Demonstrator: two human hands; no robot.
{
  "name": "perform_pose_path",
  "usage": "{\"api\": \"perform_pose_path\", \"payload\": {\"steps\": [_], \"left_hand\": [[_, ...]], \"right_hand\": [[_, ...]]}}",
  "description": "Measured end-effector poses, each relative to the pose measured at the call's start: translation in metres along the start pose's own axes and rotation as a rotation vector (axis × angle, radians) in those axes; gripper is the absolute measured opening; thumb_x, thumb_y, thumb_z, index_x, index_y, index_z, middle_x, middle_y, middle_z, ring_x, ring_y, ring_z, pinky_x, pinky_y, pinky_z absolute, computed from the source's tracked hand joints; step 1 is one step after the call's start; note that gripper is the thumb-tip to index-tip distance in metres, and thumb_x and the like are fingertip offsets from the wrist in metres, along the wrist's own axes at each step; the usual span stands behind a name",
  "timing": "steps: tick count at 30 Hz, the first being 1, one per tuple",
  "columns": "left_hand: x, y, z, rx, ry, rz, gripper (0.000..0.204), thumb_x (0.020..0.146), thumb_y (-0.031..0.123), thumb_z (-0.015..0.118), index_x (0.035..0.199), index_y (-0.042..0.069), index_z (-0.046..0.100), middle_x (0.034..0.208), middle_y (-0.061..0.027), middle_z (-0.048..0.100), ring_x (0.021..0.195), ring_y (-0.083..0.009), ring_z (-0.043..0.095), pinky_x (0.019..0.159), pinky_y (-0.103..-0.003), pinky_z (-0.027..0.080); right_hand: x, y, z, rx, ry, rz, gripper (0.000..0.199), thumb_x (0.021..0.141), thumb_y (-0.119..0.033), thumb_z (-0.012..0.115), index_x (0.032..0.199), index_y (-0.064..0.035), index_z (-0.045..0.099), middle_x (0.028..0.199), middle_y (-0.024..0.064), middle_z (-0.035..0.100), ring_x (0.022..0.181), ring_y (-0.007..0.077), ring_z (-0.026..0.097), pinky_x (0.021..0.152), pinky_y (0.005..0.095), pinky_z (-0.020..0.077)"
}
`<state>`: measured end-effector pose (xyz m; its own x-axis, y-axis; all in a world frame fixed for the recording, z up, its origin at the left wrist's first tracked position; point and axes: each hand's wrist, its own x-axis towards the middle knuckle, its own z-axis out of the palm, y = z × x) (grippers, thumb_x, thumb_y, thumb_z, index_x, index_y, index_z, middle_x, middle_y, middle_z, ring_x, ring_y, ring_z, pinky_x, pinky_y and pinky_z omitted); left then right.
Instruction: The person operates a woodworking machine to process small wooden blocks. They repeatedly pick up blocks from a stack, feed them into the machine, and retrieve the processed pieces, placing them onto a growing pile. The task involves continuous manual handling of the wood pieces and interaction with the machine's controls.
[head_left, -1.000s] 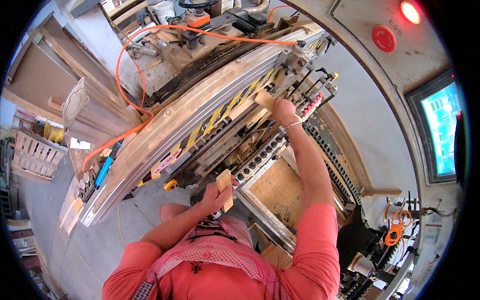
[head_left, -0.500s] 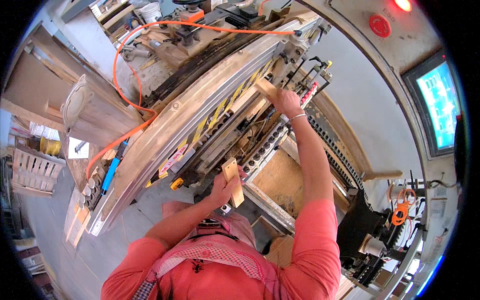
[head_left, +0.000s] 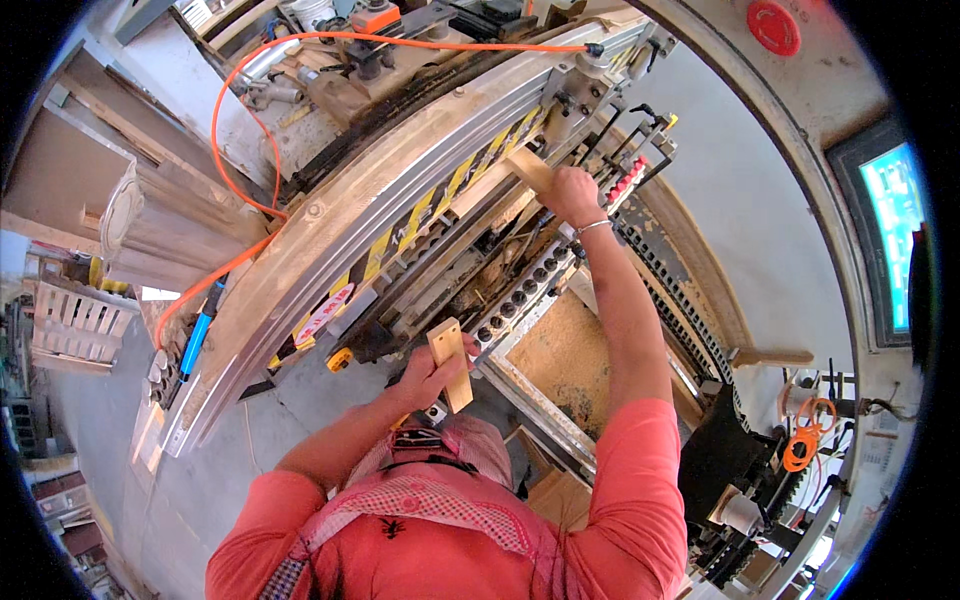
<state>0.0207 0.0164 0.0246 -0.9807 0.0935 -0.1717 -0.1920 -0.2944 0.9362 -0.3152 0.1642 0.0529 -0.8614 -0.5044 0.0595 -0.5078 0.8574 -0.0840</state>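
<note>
My left hand (head_left: pixel 428 378) is closed around a short wooden block (head_left: pixel 450 365) and holds it upright at the near side of the machine. Small dark holes show near the block's upper end. Farther off, my right hand (head_left: pixel 575 198) grips another wooden block (head_left: pixel 528 169) over the machine's work rail. A pale wooden strip (head_left: pixel 481 192) lies beside that second block, along the yellow-and-black striped edge (head_left: pixel 415 215); whether the two touch I cannot tell.
A row of black round knobs (head_left: pixel 518 297) runs along the rail between my arms. Below it sits a dusty wooden panel (head_left: pixel 560 355). An orange hose (head_left: pixel 222 130) loops over the machine's left. At right are a lit screen (head_left: pixel 893 235) and a red button (head_left: pixel 774 27).
The view has shifted slightly, so the machine sits a little differently in the picture. Both hands keep hold of their wooden blocks, with little movement.
</note>
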Motion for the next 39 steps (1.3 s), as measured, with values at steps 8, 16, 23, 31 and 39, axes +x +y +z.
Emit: {"api": "perform_pose_path", "payload": {"steps": [8, 16, 23, 31, 39], "left_hand": [[0.001, -0.003, 0.002, 0.001, -0.016, 0.035, 0.031, 0.09, 0.015, 0.043, 0.115, -0.003, 0.045, 0.106, -0.011, 0.056, 0.093, -0.0162, 0.056, 0.082, -0.032, 0.045], [0.001, -0.003, 0.003, -0.027, -0.021, 0.063, 0.03, 0.09, 0.015, 0.045, 0.115, -0.003, 0.045, 0.106, -0.0105, 0.056, 0.092, -0.0152, 0.055, 0.082, -0.031, 0.045], [0.001, -0.008, -0.002, -0.026, -0.036, 0.066, 0.03, 0.09, 0.015, 0.045, 0.115, -0.003, 0.046, 0.106, -0.0098, 0.055, 0.092, -0.0149, 0.056, 0.08, -0.03, 0.045], [0.003, -0.012, -0.003, -0.029, -0.035, 0.054, 0.034, 0.088, 0.019, 0.045, 0.116, -0.001, 0.044, 0.107, -0.0121, 0.056, 0.093, -0.0183, 0.055, 0.085, -0.034, 0.045], [0.003, -0.013, 0.0, -0.07, 0.01, 0.003, 0.031, 0.09, 0.017, 0.045, 0.115, -0.002, 0.046, 0.106, -0.0106, 0.056, 0.091, -0.0156, 0.056, 0.081, -0.031, 0.045]], "right_hand": [[0.005, -0.002, 0.004, -0.008, -0.042, 0.058, 0.035, 0.062, -0.033, 0.07, 0.073, -0.0007, 0.065, 0.078, 0.0184, 0.064, 0.076, 0.031, 0.063, 0.07, 0.0376, 0.0514], [0.007, -0.008, -0.002, -0.031, -0.052, 0.096, 0.034, 0.061, -0.032, 0.069, 0.077, -0.002, 0.066, 0.08, 0.0166, 0.065, 0.077, 0.0297, 0.064, 0.07, 0.0366, 0.0517], [0.015, -0.01, 0.003, -0.011, -0.06, 0.13, 0.033, 0.061, -0.031, 0.069, 0.077, -0.0026, 0.067, 0.081, 0.0165, 0.065, 0.078, 0.0301, 0.064, 0.07, 0.0369, 0.0518], [0.015, -0.013, 0.002, -0.005, -0.039, 0.141, 0.029, 0.062, -0.027, 0.066, 0.076, -0.002, 0.066, 0.079, 0.0165, 0.065, 0.076, 0.0311, 0.064, 0.069, 0.0371, 0.0522], [0.016, -0.011, 0.004, -0.001, -0.05, 0.141, 0.03, 0.062, -0.029, 0.067, 0.076, -0.0022, 0.067, 0.078, 0.0167, 0.064, 0.075, 0.0313, 0.064, 0.068, 0.0378, 0.0519]]}}
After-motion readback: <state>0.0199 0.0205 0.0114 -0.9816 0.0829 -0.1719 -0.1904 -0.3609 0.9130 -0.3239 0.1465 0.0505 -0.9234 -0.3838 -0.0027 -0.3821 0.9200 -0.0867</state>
